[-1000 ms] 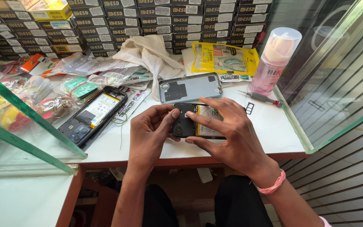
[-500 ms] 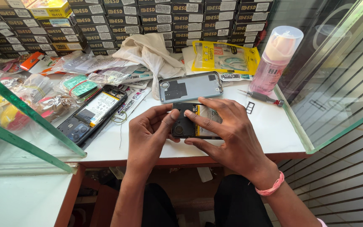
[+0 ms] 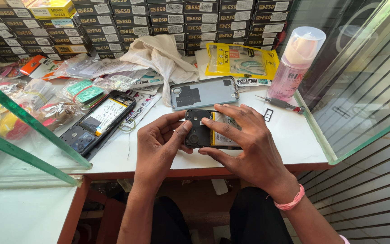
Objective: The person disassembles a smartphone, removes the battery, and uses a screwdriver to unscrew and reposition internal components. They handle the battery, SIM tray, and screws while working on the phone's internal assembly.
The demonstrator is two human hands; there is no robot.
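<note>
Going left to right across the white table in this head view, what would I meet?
Opened black phone → left hand → small opened phone gripped by both hands → right hand → small black frame → red-tipped screwdriver → pink pump bottle.

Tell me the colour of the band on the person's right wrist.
Pink; the thin wristband shows best in the head view.

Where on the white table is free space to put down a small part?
Bare table lies right of the right hand, below the screwdriver. Another patch sits between the left hand and the second phone. The back left is crowded with packets.
</note>
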